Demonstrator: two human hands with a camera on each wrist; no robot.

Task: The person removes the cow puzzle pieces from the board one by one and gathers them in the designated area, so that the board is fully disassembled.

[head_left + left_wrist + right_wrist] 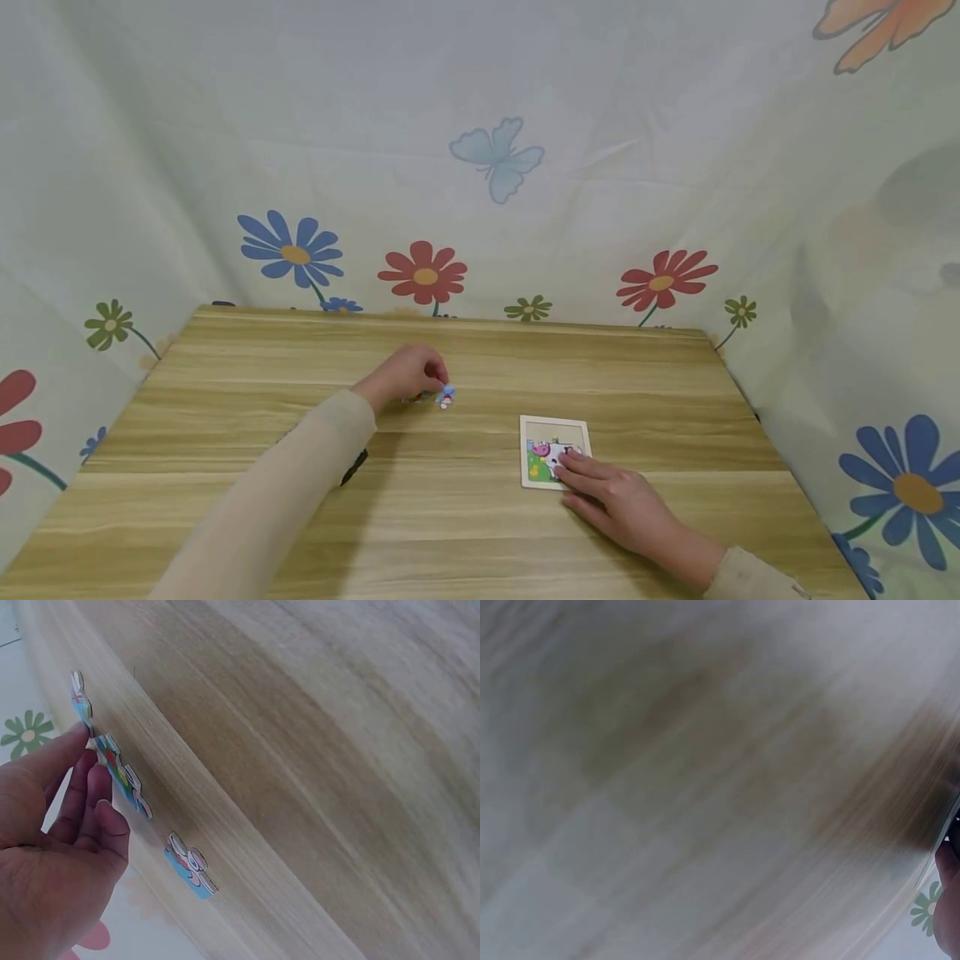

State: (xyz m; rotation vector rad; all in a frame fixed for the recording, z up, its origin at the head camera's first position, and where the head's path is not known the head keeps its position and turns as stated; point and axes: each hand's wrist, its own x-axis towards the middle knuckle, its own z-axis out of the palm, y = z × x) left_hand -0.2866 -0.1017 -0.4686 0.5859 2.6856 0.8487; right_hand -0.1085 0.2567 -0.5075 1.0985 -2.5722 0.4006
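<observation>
While the part-filled puzzle tray (pixel 555 420) lacked its top pieces, the left hand (pixel 408 371) pinched a loose piece (pixel 447 396), the right hand (pixel 626 504) resting straight-fingered.

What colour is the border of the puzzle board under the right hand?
The border is off-white, shown best in the head view.

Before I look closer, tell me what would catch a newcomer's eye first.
The big red and blue flowers on the cloth behind the table come first. Next is the cow puzzle, right of the table's middle, partly under the right hand. Farther left, the left hand pinches a small puzzle piece.
</observation>
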